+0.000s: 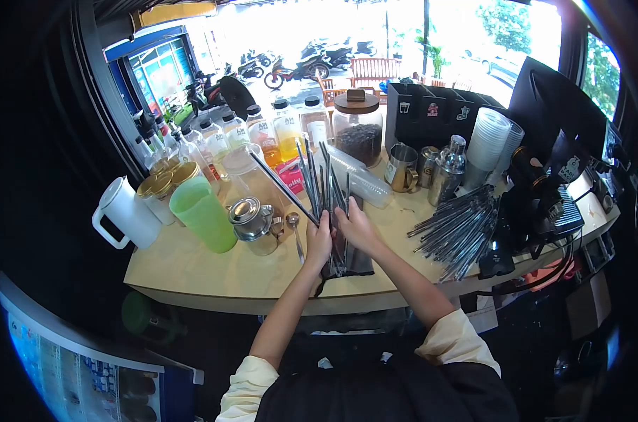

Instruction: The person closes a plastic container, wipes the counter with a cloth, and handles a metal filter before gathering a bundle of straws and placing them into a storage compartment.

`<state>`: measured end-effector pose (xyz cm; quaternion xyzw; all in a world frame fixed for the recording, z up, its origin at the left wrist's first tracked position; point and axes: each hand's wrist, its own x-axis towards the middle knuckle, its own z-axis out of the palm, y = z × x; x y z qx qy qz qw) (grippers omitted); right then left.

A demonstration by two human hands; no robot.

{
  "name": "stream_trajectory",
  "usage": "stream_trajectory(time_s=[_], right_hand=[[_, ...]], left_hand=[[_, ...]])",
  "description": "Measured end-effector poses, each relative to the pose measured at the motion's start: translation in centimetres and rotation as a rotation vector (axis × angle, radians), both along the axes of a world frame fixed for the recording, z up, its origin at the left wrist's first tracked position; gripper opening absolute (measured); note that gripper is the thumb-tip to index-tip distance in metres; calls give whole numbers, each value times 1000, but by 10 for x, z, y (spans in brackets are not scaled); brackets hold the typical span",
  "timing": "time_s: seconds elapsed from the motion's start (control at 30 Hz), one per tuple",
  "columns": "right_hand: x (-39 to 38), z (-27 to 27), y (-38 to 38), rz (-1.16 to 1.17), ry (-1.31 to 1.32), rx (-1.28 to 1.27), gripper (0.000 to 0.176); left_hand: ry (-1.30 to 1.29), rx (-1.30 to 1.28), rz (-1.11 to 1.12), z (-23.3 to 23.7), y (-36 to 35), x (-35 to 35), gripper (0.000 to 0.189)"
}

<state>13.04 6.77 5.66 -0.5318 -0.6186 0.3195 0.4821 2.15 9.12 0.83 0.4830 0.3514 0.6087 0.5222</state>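
A loose upright bundle of black drinking straws (pixel 317 176) stands between my hands near the counter's front edge. My left hand (pixel 319 240) is closed round the left side of the bundle, where one straw leans far out to the left. From the right, my right hand (pixel 356 226) grips straws in the same bundle. Under and behind the hands is a dark flat piece (pixel 359 263), partly hidden, whose kind I cannot make out. To the right lies a large pile of straws (pixel 458 232), spread like a fan on the counter.
Left of my hands stand a metal drip filter (pixel 250 216), a spoon (pixel 293 224), a green cup (pixel 203 214) and a white jug (pixel 125 212). Behind are several bottles (pixel 287 130), a jar of dark beans (pixel 359 133), stacked plastic cups (pixel 361 176) and a cocktail shaker (pixel 448 172).
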Motion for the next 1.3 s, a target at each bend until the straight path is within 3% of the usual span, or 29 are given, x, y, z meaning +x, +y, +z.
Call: stream_trajectory(time_s=[0.07,0.13,0.3,0.37,0.47,0.7,0.77,0.87,0.93,0.97,1.03,1.1,1.17,1.2,1.27,1.3], right_hand=[[-1,3,-3,25,1,-26,34],[-1,-6,3,51,-254,-32,32],[7,-8,10,64,-456,-62,30],[9,-8,10,61,-538,-44,28],[9,-5,9,65,-657,-56,29],[6,1,20,16,-757,-160,35],[9,3,20,15,-769,-177,37],[17,-3,19,3,-712,-91,33],[25,3,16,33,-704,-88,40],[25,7,17,37,-705,-87,40],[24,25,15,-105,-732,157,38],[3,36,17,-163,-700,197,29],[-20,34,25,-57,-620,605,22],[-34,9,49,-57,-621,604,22],[-54,-61,111,-175,-1088,446,24],[-56,-62,115,-174,-1090,451,24]], left_hand=[[5,-16,2,0,5,2,22],[117,211,134,-6,17,9,29],[236,204,45,1,26,10,38],[284,35,-76,16,19,10,37],[299,38,-130,-6,41,13,36],[196,-115,-304,4,57,14,27],[221,-57,-270,-3,65,14,26],[277,-22,-218,-4,66,14,26],[309,-44,-195,-3,69,9,26],[354,-155,-267,0,72,4,26],[397,-266,-337,3,71,2,27],[389,-27,-238,4,62,6,32],[390,187,-287,-14,55,0,39],[381,196,-264,-15,52,0,37],[359,195,-222,-13,48,3,35],[347,195,-199,-9,48,3,33]])
